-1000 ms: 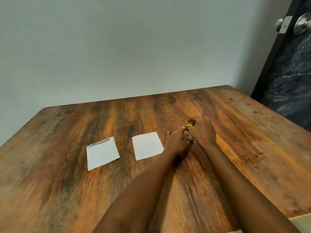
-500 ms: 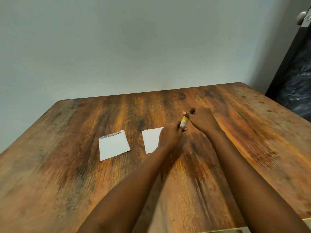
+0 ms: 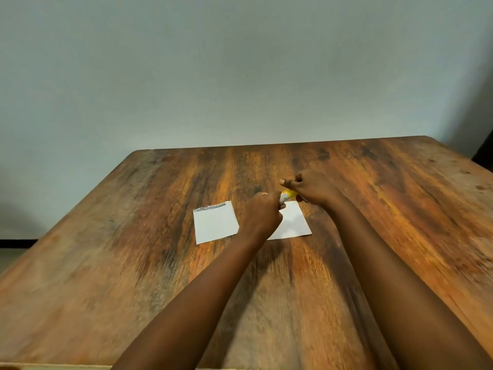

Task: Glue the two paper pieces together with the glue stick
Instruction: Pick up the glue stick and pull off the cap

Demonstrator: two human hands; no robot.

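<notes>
Two white paper pieces lie flat on the wooden table (image 3: 400,209). The left paper (image 3: 214,222) has a grey strip along its far edge. My left hand covers part of the right paper (image 3: 292,222). A small yellow and white glue stick (image 3: 286,196) is held between both hands above the right paper's far edge. My left hand (image 3: 262,214) is closed on its white end. My right hand (image 3: 309,189) is closed on its yellow end. Most of the stick is hidden by the fingers.
A plain pale wall rises behind the table. The table's left edge drops to a floor and dark skirting at the lower left. A dark door edge (image 3: 484,148) shows at the far right.
The view swung left, so papers and hands sit further right in frame. Both hands, still gripping the glue stick, have come over the right paper's far edge.
</notes>
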